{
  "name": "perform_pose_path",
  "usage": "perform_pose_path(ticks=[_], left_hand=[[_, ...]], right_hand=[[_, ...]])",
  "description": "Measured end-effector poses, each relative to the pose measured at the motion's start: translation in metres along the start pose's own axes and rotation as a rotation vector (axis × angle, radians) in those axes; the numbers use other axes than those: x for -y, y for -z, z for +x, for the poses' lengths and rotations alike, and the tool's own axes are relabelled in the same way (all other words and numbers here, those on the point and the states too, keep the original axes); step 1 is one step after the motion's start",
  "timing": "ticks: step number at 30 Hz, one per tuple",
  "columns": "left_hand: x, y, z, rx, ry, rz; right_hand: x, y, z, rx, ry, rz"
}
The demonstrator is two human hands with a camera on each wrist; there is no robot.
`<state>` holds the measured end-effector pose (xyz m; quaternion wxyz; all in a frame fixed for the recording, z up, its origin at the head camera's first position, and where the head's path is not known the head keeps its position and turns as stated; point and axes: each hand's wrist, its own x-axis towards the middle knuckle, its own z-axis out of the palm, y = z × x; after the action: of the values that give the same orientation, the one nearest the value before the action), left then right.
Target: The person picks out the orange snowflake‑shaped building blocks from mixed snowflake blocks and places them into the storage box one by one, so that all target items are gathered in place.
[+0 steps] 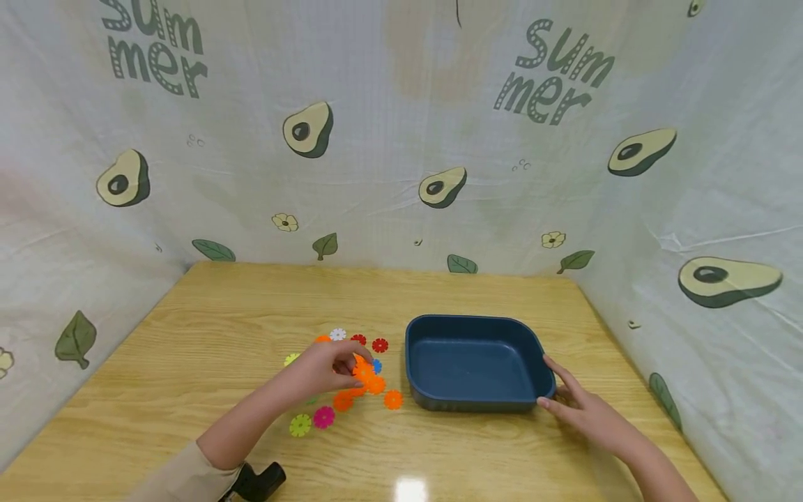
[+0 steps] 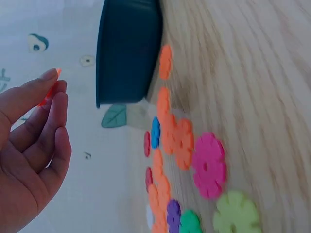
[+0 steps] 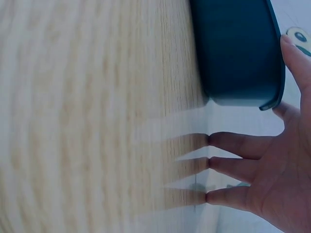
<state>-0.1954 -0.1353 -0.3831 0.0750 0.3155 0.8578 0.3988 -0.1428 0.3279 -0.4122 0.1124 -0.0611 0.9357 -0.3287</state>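
My left hand (image 1: pixel 320 367) is raised over the flower-shaped discs and pinches an orange flower-shaped disc (image 2: pixel 50 92) between thumb and fingertips. Below it on the table lie several more orange flower-shaped discs (image 1: pixel 393 399). A pink disc (image 1: pixel 324 417) and a yellow-green disc (image 1: pixel 300 425) lie nearer the front. To the right stands a dark blue rectangular bin (image 1: pixel 480 405). My right hand (image 1: pixel 583 415) touches the bin's right end with thumb and index finger at the rim. In the right wrist view its other fingers are extended, their tips on the table.
Red discs (image 1: pixel 380 345), a white disc (image 1: pixel 337 335) and a blue disc (image 1: pixel 377 366) lie behind the orange ones. Purple (image 2: pixel 173 216) and green (image 2: pixel 190 222) discs show in the left wrist view. A printed cloth (image 1: pixel 376 230) surrounds the wooden table (image 1: pixel 351 467).
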Motion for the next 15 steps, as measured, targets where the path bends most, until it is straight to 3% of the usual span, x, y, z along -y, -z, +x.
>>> perform_pose_path(ticks=[6,15], left_hand=[[-0.012,-0.012,0.018,-0.003,-0.017,-0.029],[-0.029,-0.027,0.046,0.047,-0.031,-0.054]], right_hand=[[-0.001,-0.001,0.001,-0.019,0.009,0.007],[-0.001,-0.002,-0.001,-0.03,0.0,0.026]])
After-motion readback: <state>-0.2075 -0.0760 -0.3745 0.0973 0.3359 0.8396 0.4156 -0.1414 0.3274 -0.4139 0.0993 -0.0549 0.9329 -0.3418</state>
